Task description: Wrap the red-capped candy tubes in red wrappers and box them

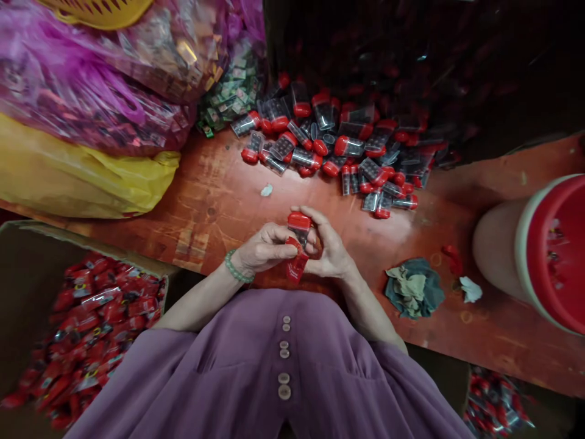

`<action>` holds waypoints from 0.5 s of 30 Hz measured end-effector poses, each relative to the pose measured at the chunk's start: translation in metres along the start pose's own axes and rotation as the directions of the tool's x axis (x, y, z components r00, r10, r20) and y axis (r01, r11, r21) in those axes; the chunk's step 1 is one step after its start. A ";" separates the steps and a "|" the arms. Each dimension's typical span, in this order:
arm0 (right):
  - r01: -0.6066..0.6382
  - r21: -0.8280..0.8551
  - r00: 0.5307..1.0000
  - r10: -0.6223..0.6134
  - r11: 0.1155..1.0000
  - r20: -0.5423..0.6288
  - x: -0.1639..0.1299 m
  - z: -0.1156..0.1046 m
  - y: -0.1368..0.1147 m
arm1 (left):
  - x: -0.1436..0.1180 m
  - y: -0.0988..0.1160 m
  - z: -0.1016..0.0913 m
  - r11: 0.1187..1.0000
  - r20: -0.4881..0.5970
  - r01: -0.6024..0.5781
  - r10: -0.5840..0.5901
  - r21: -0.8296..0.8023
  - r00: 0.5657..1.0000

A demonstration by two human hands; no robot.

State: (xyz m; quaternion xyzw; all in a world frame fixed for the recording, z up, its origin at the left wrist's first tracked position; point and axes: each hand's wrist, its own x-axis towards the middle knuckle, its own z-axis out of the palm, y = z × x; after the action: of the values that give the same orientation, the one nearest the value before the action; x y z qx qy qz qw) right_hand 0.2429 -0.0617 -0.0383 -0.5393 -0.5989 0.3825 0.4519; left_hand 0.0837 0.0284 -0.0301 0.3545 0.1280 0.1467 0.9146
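both hands meet over the red table (219,201): left hand (262,250) and right hand (329,247) pinch a red-capped container (299,224) and red packet (297,265); pile of containers (347,146) beyond.

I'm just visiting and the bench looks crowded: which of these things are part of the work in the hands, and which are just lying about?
In use:
left hand and right hand, both on a red-capped clear case and a red wrapper
pile of red-capped cases
box of red packets

Lying about:
crumpled rag
yellow bag
pink bags
red bucket
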 end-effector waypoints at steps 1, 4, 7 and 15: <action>-0.035 0.054 0.999 0.035 0.998 -0.005 0.000 0.002 0.000 | 0.000 -0.002 0.001 0.999 -0.004 0.025 -0.025 -0.048 1.000; -0.115 0.192 0.993 0.118 0.975 -0.004 0.000 0.006 -0.001 | 0.001 -0.006 0.004 0.979 -0.035 0.080 -0.088 -0.189 0.995; -0.077 0.258 0.996 0.084 0.963 -0.018 0.003 0.009 -0.003 | 0.001 -0.009 0.007 0.960 -0.066 0.084 -0.105 -0.268 0.992; 0.084 0.258 0.988 -0.048 0.962 -0.145 0.012 0.008 -0.011 | 0.008 -0.012 0.015 0.963 -0.118 0.053 -0.087 -0.264 0.989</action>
State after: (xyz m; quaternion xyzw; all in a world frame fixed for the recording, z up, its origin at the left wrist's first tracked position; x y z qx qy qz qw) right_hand 0.2315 -0.0513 -0.0286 -0.4791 -0.5278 0.4054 0.5723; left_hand 0.0982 0.0136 -0.0290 0.2168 0.1785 0.1523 0.9476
